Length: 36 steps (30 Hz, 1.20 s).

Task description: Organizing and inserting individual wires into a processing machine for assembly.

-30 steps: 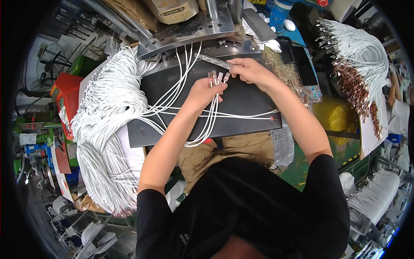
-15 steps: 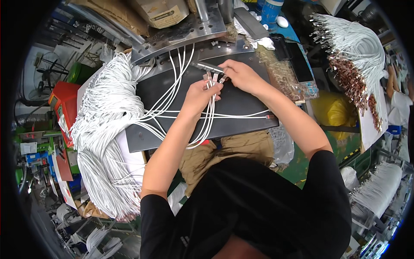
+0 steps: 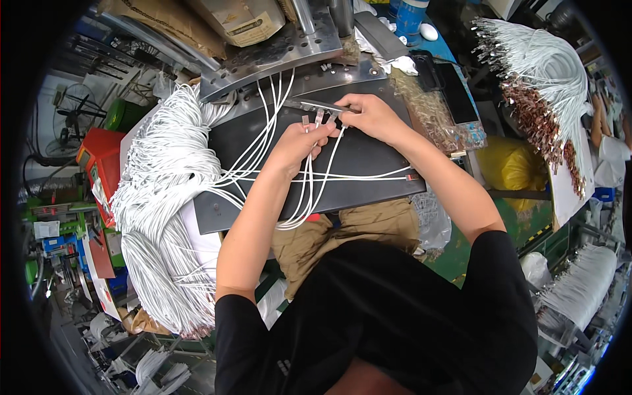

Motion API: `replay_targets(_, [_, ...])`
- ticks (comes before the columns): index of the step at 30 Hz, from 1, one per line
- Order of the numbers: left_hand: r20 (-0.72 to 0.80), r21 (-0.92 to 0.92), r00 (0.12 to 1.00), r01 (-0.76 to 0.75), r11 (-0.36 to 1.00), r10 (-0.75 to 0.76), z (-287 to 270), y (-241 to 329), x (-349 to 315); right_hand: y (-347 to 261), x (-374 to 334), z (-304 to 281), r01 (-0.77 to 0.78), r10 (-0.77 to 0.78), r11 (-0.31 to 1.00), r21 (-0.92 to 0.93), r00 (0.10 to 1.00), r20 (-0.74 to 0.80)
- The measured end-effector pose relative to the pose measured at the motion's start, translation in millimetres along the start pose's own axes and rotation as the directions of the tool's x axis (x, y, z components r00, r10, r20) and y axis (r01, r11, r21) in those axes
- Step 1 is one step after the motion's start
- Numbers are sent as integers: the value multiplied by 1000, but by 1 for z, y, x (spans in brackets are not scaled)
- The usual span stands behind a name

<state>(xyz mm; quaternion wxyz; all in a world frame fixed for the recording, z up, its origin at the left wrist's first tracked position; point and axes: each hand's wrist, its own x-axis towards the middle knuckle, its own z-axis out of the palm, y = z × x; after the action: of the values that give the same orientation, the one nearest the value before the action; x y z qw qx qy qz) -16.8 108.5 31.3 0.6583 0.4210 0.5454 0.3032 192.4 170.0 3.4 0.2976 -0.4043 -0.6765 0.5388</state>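
Note:
My left hand is closed round several white cables, whose small clear and copper-coloured end pieces stick up past the thumb. Close to its right, my right hand pinches the end of one white cable, which hangs down from the fingers in a curve. These fingers also touch the right end of a narrow metal bar. Whether the bar is fixed or held, I cannot tell. Other cables run across the black work surface, and one ends in a reddish tip at the right edge.
A large heap of white cables lies at the left. Behind my hands stands a perforated steel plate with cardboard boxes on it. At the right are a phone-like black slab, a yellow bag and another cable bundle.
My left hand has shifted slightly left with its cables. One cable has separated from that bunch and now runs to my right hand, whose fingers sit farther along the metal bar.

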Motion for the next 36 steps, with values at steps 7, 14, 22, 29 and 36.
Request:
replay_targets(7, [-106,-168,994,-26,985,8,13,-1,0,-14,-9,-13,7,-4,993,-119,1000,26])
replay_targets(14, [83,45,996,36,998,-39,-8,-6,11,-9,-14,-23,-73,74,997,-19,996,42])
replay_targets(22, [-70,-60,996,53,997,-57,9,1,2,-19,-16,-24,-5,24,976,-218,996,88])
replay_targets(29, [-106,-109,994,23,994,-35,-10,1,-9,-15,-14,-37,-138,140,974,-182,990,3])
replay_targets(36, [71,23,994,87,996,-88,-15,4,-4,-19,-14,-36,-38,68,972,-230,990,125])
